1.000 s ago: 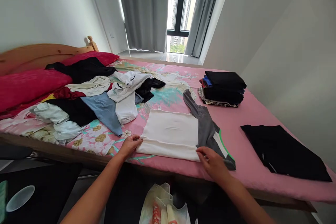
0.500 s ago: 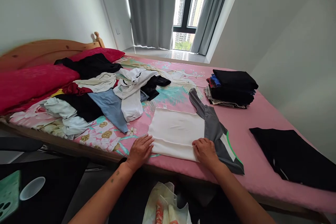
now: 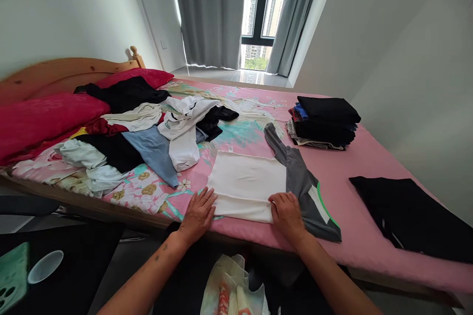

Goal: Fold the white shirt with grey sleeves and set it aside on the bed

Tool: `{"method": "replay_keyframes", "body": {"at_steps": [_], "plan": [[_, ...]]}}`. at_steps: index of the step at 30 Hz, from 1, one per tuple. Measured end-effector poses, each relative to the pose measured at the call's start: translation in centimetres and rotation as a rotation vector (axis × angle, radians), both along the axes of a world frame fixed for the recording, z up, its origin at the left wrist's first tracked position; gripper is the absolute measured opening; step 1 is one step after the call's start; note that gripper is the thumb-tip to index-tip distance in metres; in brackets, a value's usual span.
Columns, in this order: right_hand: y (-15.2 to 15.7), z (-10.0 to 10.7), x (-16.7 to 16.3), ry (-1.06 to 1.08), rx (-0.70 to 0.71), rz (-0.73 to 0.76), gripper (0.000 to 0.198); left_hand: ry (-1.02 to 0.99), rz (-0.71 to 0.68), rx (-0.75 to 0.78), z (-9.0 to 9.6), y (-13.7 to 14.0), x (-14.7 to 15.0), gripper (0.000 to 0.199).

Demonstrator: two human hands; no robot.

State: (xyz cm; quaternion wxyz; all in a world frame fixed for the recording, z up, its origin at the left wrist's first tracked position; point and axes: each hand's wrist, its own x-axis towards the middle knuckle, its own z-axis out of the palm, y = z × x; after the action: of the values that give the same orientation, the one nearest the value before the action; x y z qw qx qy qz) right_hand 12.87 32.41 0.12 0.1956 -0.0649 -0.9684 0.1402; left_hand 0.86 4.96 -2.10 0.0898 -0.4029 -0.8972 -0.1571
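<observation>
A white and grey shirt (image 3: 246, 174) with green trim lies partly folded near the bed's front edge. Its white panel is spread flat, with a raised crease across the near part. Dark grey sleeve fabric extends to the right. My left hand (image 3: 199, 210) rests at the panel's near left corner, fingers stretched out along its side. At the near right side, my right hand (image 3: 287, 212) has its fingers bent over the fabric, the thumb lower down at the edge; the fingertips' underside is hidden.
Loose clothes (image 3: 148, 142) are heaped on the left by red pillows (image 3: 55, 118). A folded stack (image 3: 325, 123) stands at the back right, and a black garment (image 3: 410, 216) lies nearer. Below are a plastic bag (image 3: 225, 285), a cup (image 3: 46, 267) and a green phone case (image 3: 15, 273).
The view has shifted slightly. Both hands stay at the shirt's near corners, and the strip of fabric in front of the crease looks a little narrower.
</observation>
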Motion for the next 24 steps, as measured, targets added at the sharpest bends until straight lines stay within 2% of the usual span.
{"method": "replay_keyframes", "body": {"at_steps": [2, 4, 6, 9, 11, 12, 14, 16, 17, 18, 20, 22, 24], "plan": [[-1.8, -0.1, 0.3, 0.039, -0.075, 0.102, 0.02, 0.008, -0.139, 0.025, 0.3, 1.4, 0.6, 0.043], [-3.1, -0.8, 0.9, 0.039, -0.092, 0.201, 0.024, -0.019, -0.225, -0.026, 0.1, 2.3, 0.9, 0.044], [-3.6, -2.0, 1.8, -0.001, -0.049, 0.23, 0.03, -0.06, -0.18, -0.109, -0.5, 2.4, 0.8, 0.049], [-3.1, -3.4, 3.3, -0.067, 0.049, 0.157, 0.039, -0.086, 0.019, -0.156, -0.8, 1.8, 0.3, 0.062], [-3.0, -3.4, 3.9, -0.067, 0.079, 0.119, 0.041, -0.051, 0.07, -0.118, -0.4, 1.8, 0.3, 0.055], [-3.1, -3.2, 4.0, -0.056, 0.081, 0.118, 0.04, -0.024, 0.036, -0.088, 0.0, 2.0, 0.5, 0.049], [-3.6, -2.7, 4.0, -0.057, 0.071, 0.153, 0.04, 0.011, -0.141, -0.058, 0.5, 2.5, 1.1, 0.044], [-4.2, -2.4, 4.1, -0.111, 0.059, 0.196, 0.044, 0.013, -0.311, -0.089, 0.5, 2.6, 1.6, 0.046], [-4.3, -2.3, 4.3, -0.152, 0.056, 0.203, 0.047, 0.009, -0.337, -0.119, 0.2, 2.3, 1.7, 0.051], [-4.4, -2.4, 4.5, -0.191, 0.056, 0.197, 0.05, 0.005, -0.315, -0.148, 0.0, 1.8, 1.7, 0.058], [-4.3, -2.6, 5.1, -0.233, 0.059, 0.152, 0.051, 0.009, -0.179, -0.176, -0.4, 0.7, 1.5, 0.07], [-4.3, -2.7, 5.3, -0.221, 0.061, 0.112, 0.05, 0.024, -0.079, -0.17, -0.2, 0.1, 1.4, 0.07], [-4.7, -2.6, 5.2, -0.186, 0.053, 0.111, 0.05, 0.032, -0.151, -0.172, 0.3, 0.7, 1.9, 0.062]]}}
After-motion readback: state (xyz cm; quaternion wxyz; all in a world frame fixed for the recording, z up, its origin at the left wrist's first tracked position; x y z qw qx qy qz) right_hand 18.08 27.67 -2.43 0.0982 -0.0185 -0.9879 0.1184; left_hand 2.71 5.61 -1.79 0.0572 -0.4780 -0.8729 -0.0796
